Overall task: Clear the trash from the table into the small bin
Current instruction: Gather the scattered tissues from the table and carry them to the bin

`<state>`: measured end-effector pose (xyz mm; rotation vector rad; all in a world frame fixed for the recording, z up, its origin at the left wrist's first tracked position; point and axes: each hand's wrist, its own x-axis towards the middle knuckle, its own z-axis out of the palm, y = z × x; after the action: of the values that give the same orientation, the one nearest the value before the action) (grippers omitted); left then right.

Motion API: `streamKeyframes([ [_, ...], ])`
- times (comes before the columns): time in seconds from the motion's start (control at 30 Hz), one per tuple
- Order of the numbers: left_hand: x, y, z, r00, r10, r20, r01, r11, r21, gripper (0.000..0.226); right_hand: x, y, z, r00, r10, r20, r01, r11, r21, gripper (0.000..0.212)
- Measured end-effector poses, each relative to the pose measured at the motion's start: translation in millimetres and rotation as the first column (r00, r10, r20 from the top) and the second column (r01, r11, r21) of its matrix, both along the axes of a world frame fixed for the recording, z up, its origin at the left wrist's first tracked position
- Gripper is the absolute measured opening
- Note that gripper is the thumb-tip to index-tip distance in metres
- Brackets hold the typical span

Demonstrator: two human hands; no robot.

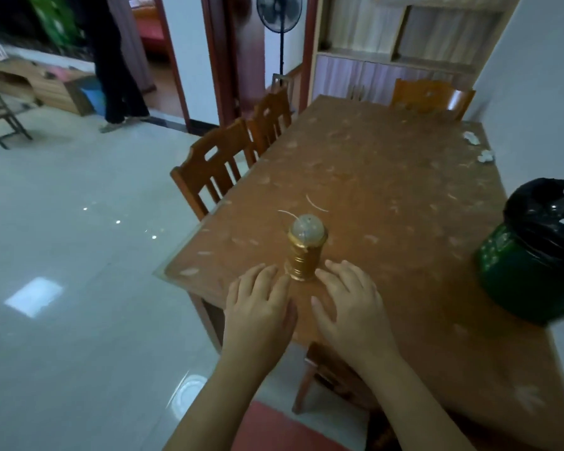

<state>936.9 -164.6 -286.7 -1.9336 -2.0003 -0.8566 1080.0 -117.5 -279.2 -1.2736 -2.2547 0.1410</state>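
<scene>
A small green bin [515,275] lined with a black bag stands on the brown table [388,177] at its right edge. Two crumpled white scraps of trash lie far back on the right, one [470,137] near the corner and one [485,156] just in front of it. My left hand [258,304] and my right hand [349,301] rest flat on the table's near edge, fingers apart and holding nothing. Between their fingertips stands a gold lantern [305,252] with a clear domed top.
Wooden chairs [215,167] line the table's left side and another chair [433,96] stands at the far end. A person's legs [118,76] are by the doorway at the back left. A standing fan [279,14] is behind the table, and a white wall runs along the right.
</scene>
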Motion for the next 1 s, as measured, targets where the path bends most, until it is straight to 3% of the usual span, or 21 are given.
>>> streamKeyframes([
  [0.23, -123, -89, -14, 0.972, 0.233, -0.02, -0.23, 0.967, 0.11, 0.022, -141, -62, -9, 0.971, 0.239, 0.013, -0.238, 0.97, -0.058, 0.045],
  [0.53, -235, -135, -30, 0.884, 0.465, 0.043, -0.466, 0.884, 0.019, 0.03, -278, -81, -23, 0.907, 0.413, 0.084, -0.41, 0.911, -0.049, 0.037],
  [0.73, -318, -105, -37, 0.87, 0.493, 0.028, -0.492, 0.87, -0.02, 0.031, -366, -44, -34, 0.872, 0.486, 0.059, -0.485, 0.874, -0.034, 0.038],
  [1.0, -448, 10, -12, 0.902, 0.427, -0.062, -0.43, 0.902, -0.045, 0.032, -487, 65, -28, 0.913, 0.407, 0.017, -0.407, 0.914, -0.004, 0.039],
])
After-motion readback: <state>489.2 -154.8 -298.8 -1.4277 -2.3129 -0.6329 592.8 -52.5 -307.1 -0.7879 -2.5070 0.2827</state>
